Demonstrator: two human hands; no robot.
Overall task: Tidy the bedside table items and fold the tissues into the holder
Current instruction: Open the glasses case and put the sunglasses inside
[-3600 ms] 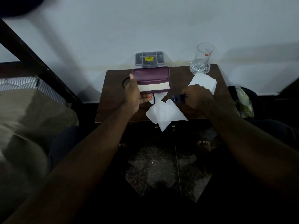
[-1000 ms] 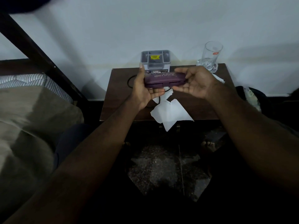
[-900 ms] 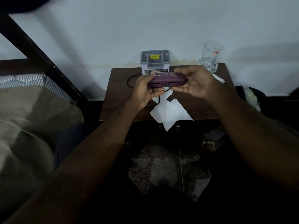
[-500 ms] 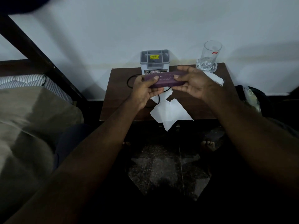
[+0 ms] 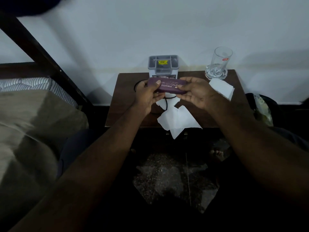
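Where the hands meet: a closed purple case (image 5: 167,87) with gold lettering is held lengthwise, raised over the bedside table (image 5: 123,104), just in front of the grey holder (image 5: 163,64).
Left hand (image 5: 147,96): grips the case's left end, with the thumb pressed on the top face and the fingers curled underneath.
Right hand (image 5: 195,92): grips the case's right end, with the thumb on the top face and the fingers curled over the far edge.
Grey holder: stands upright at the table's back edge against the wall. It has open compartments on top and a yellow label inside; the contents are too dim to tell.
Glass (image 5: 219,64): upright at the back right corner, apart from the holder.
Folded tissue (image 5: 220,88): a white square lying flat just in front of the glass.
Loose tissues (image 5: 177,119): unfolded white sheets overlapping at the table's front edge, with 1 corner hanging over it.
Black cord (image 5: 165,104): loops on the table beneath the hands and crosses a tissue.
Bed (image 5: 33,84): a striped mattress and drab cover, left of the table.
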